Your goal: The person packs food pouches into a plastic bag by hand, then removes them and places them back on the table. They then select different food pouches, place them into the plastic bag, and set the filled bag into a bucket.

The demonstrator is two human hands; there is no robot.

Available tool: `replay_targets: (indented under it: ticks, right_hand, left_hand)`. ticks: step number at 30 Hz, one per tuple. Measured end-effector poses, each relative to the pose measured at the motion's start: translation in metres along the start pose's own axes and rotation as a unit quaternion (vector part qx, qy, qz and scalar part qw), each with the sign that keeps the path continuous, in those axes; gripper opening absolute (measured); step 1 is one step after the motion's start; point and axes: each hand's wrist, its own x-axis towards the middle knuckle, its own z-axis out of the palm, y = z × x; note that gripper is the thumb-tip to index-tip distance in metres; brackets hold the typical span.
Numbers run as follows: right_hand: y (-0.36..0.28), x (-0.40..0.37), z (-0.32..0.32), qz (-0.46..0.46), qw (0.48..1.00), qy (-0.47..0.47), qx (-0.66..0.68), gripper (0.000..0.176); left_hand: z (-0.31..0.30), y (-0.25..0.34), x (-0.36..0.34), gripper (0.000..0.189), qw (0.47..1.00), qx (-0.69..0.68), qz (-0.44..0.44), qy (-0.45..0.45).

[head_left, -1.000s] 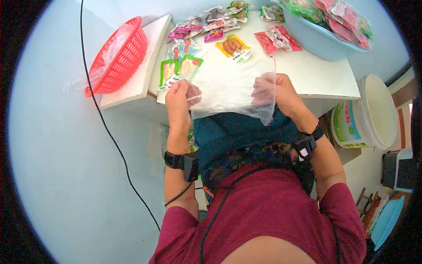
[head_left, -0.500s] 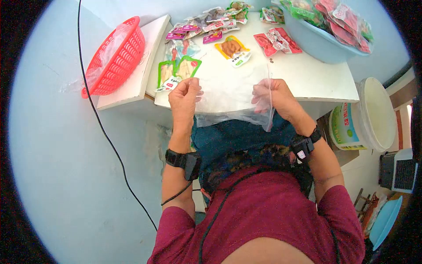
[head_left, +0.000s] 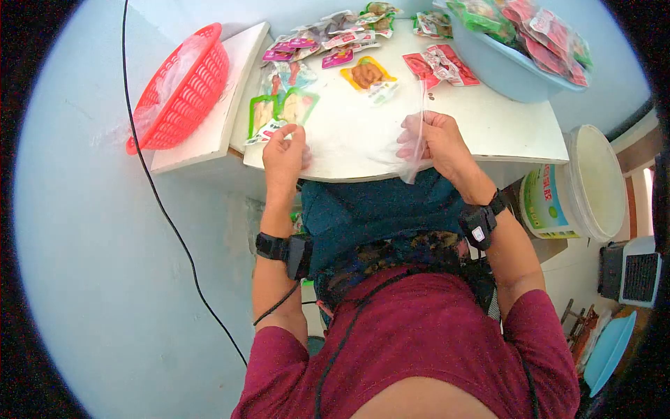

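A clear plastic bag (head_left: 410,170) is stretched over the front of the white table, so thin that the tabletop shows through. My left hand (head_left: 286,151) pinches its left side, fingers curled. At the other side, my right hand (head_left: 438,145) grips near a thicker strip along the bag's edge. Just beyond my left hand lie green-edged food packets (head_left: 271,115). A yellow-edged packet (head_left: 368,73) lies further back, partly seen through the film. Red packets (head_left: 441,66) are behind my right hand.
On the white table (head_left: 488,129), several purple-labelled packets (head_left: 338,57) are piled at the back. A blue basin (head_left: 492,66) full of packets stands back right. The red basket (head_left: 183,94) leans at left. A white bucket (head_left: 593,185) is beside the table; a black cable (head_left: 164,202) hangs at left.
The bag's lower edge has risen from below the table's front edge, and the film now spreads farther over the tabletop. My right hand has lifted slightly; both hands keep their hold.
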Motion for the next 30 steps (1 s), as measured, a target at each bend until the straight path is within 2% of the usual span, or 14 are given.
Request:
replay_targets:
  ticks: [2, 8, 10, 11, 12, 14, 17, 19, 24, 27, 28, 30]
  right_hand:
    - [0.002, 0.003, 0.001, 0.005, 1.0, 0.004, -0.017, 0.018]
    - [0.001, 0.011, 0.005, 0.012, 0.994, -0.009, -0.105, 0.018]
    - [0.0, 0.012, 0.008, 0.003, 0.994, -0.003, -0.106, 0.017]
    - [0.001, 0.016, 0.009, -0.002, 0.995, 0.004, -0.104, 0.017]
    - [0.003, 0.019, 0.01, -0.007, 0.994, 0.01, -0.104, 0.017]
    - [0.003, 0.021, 0.014, -0.004, 0.994, 0.026, -0.105, 0.016]
    - [0.006, 0.024, 0.018, -0.013, 0.993, 0.047, -0.105, 0.015]
    - [0.006, 0.025, 0.019, -0.015, 0.992, 0.047, -0.119, 0.016]
    - [0.01, 0.028, 0.014, -0.028, 0.992, 0.001, -0.12, 0.017]
    - [0.01, 0.029, 0.009, -0.019, 0.991, -0.014, -0.129, 0.018]
    - [0.01, 0.03, 0.009, -0.019, 0.991, -0.017, -0.132, 0.018]
    - [0.011, 0.033, 0.009, -0.017, 0.99, -0.025, -0.137, 0.019]
  left_hand:
    - [-0.006, -0.018, 0.003, 0.02, 0.997, 0.063, 0.045, 0.013]
    - [-0.025, -0.028, 0.021, 0.015, 0.981, 0.092, 0.125, 0.117]
    - [-0.025, -0.027, 0.019, 0.019, 0.948, 0.192, 0.205, 0.147]
    - [-0.026, -0.026, 0.017, 0.022, 0.925, 0.242, 0.243, 0.162]
    - [-0.025, -0.022, 0.013, 0.022, 0.872, 0.318, 0.312, 0.203]
    - [-0.016, -0.006, 0.0, 0.023, 0.727, 0.457, 0.431, 0.277]
    - [0.011, 0.007, -0.018, 0.026, 0.811, 0.37, 0.416, 0.181]
    - [0.048, 0.023, -0.047, 0.021, 0.921, 0.209, 0.326, 0.03]
    - [0.089, 0.02, -0.061, 0.041, 0.9, 0.282, 0.33, -0.041]
    - [0.095, 0.016, -0.062, 0.041, 0.902, 0.302, 0.299, -0.076]
    - [0.097, 0.014, -0.062, 0.038, 0.889, 0.297, 0.345, -0.053]
    - [0.097, 0.016, -0.064, 0.034, 0.887, 0.313, 0.333, -0.061]
